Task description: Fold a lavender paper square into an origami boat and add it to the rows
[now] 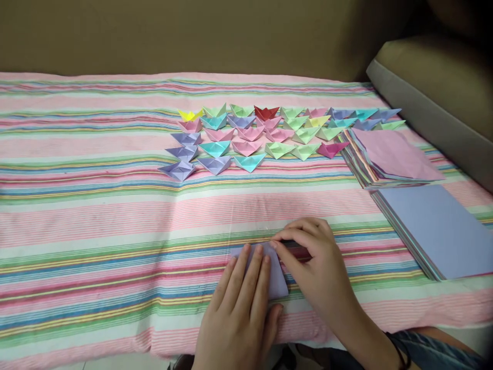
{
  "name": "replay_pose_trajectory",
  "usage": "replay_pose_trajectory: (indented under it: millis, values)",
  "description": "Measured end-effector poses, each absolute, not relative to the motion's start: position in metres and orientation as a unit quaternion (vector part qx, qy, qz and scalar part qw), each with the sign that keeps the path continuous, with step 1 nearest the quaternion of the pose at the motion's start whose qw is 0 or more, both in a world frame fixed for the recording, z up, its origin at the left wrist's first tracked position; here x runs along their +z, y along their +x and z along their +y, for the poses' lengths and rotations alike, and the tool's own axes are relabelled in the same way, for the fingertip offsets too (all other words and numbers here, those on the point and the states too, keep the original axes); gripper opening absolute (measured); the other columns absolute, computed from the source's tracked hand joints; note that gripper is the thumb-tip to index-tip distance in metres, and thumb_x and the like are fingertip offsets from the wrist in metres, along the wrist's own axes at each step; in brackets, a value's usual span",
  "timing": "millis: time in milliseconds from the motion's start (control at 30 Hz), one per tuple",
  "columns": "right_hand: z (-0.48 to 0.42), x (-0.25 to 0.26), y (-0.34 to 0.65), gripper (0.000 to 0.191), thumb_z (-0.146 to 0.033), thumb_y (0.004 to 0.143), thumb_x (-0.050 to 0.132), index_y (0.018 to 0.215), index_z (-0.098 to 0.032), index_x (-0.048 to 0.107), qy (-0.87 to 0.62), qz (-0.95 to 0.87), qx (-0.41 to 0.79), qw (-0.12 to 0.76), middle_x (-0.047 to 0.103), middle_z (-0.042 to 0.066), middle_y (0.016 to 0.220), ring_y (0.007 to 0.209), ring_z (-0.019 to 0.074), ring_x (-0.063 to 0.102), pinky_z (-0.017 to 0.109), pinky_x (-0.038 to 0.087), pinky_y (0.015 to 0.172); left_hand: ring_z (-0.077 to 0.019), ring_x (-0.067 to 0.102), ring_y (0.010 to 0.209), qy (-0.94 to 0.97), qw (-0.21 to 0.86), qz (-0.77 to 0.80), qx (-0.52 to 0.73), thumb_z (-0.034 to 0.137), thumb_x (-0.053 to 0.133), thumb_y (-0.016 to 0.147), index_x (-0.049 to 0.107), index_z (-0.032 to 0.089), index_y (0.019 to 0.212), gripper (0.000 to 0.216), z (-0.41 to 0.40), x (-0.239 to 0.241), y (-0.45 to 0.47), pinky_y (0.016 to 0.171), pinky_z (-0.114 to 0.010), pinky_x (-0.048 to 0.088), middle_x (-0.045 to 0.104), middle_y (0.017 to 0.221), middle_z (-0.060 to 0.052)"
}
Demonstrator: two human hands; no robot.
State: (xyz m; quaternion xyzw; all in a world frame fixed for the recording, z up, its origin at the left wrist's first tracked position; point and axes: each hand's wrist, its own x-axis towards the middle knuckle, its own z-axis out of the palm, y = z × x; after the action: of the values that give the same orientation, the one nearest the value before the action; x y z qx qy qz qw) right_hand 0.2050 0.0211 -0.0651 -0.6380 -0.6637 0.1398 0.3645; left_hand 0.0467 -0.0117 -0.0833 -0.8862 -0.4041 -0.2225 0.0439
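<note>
A lavender paper sheet (pixel 278 277) lies partly folded on the striped cloth (pixel 96 216) near the front edge. My left hand (pixel 241 308) lies flat on it, fingers stretched out and pressing it down. My right hand (pixel 314 264) is beside it on the right, fingers curled and pressed along the sheet's top fold; a dark edge shows under the fingertips. Farther back sit several rows of folded paper boats (pixel 246 134) in purple, pink, green, teal, yellow and red.
Two stacks of square paper sit at the right: a pink-topped one (pixel 393 154) and a lavender-topped one (pixel 442 228). A brown cushion with a grey edge (pixel 435 97) borders the right side. A brown backrest runs behind the cloth.
</note>
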Motion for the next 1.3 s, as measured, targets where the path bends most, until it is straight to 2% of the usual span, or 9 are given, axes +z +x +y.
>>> replay_pose_trajectory:
  millis: [700,800,933,1100,1300]
  values:
    - [0.022,-0.069,0.201,0.011,-0.016,0.082,0.057,0.073,-0.021,0.059,-0.642,-0.681,0.115,0.334,0.062,0.004,0.076,0.086,0.0232,0.048,0.042,0.041,0.079,-0.0256,0.042,0.129,-0.89,0.04,-0.411,-0.196,0.029,0.046,0.088,0.051,0.008,0.128,0.045,-0.012,-0.082,0.047,0.109,-0.037,0.029,0.051,0.136,-0.009]
    - [0.022,-0.067,0.204,0.012,-0.016,0.083,0.056,0.073,-0.021,0.059,-0.637,-0.673,0.134,0.35,0.062,0.004,0.076,0.086,0.0229,0.05,0.041,0.041,0.079,-0.0254,0.041,0.129,-0.89,0.041,-0.409,-0.196,0.029,0.045,0.088,0.05,0.008,0.128,0.045,-0.012,-0.082,0.047,0.109,-0.036,0.03,0.051,0.136,-0.009]
    - [0.024,-0.061,0.211,0.01,-0.015,0.084,0.053,0.082,-0.022,0.06,-0.62,-0.629,0.216,0.416,0.062,0.003,0.082,0.083,0.0196,0.055,0.036,0.046,0.076,-0.0251,0.04,0.13,-0.892,0.04,-0.407,-0.193,0.03,0.045,0.088,0.05,0.01,0.129,0.046,-0.011,-0.081,0.047,0.109,-0.036,0.031,0.05,0.137,-0.009]
    - [0.027,-0.059,0.212,0.011,-0.012,0.076,0.062,0.074,-0.023,0.064,-0.588,-0.679,0.205,0.389,0.06,0.003,0.079,0.087,0.0213,0.055,0.038,0.045,0.08,-0.0249,0.04,0.13,-0.892,0.038,-0.41,-0.185,0.029,0.045,0.088,0.048,0.01,0.131,0.047,-0.012,-0.08,0.047,0.108,-0.035,0.032,0.049,0.137,-0.009]
    - [0.028,-0.065,0.208,0.011,-0.012,0.073,0.065,0.078,-0.022,0.063,-0.612,-0.671,0.163,0.385,0.062,0.003,0.079,0.086,0.0228,0.055,0.039,0.046,0.079,-0.0266,0.038,0.131,-0.9,0.044,-0.4,-0.169,0.031,0.044,0.089,0.046,0.009,0.133,0.049,-0.011,-0.079,0.045,0.105,-0.038,0.035,0.048,0.138,-0.011]
